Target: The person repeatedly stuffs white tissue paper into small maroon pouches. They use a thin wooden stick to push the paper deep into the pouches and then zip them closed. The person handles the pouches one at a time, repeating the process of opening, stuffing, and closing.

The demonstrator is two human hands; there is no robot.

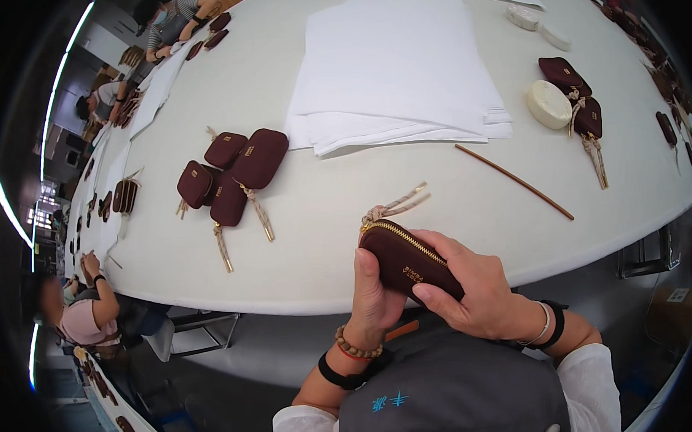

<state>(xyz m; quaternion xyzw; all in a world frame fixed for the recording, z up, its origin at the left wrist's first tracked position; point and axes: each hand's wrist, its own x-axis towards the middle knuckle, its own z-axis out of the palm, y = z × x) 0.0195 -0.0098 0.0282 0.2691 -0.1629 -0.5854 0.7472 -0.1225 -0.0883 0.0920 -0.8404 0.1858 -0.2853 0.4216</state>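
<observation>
A dark maroon zip pouch [413,271] with a brass zipper and gold lettering is held between my two hands, in front of the table's near edge. My left hand [377,287] supports its left end, the thumb against its side. My right hand [470,284] grips the right end, thumb on the front and fingers over the top. The zipper looks closed. From the left end of the zipper a beige cord pull [397,204] with metallic tips stretches over the table.
A stack of white paper [390,70] lies mid-table. Several maroon pouches [227,197] sit to the left, two more [563,73] to the right beside a round cream block [549,104]. A thin brown stick [515,181] lies between. Other people [86,316] work along the left side.
</observation>
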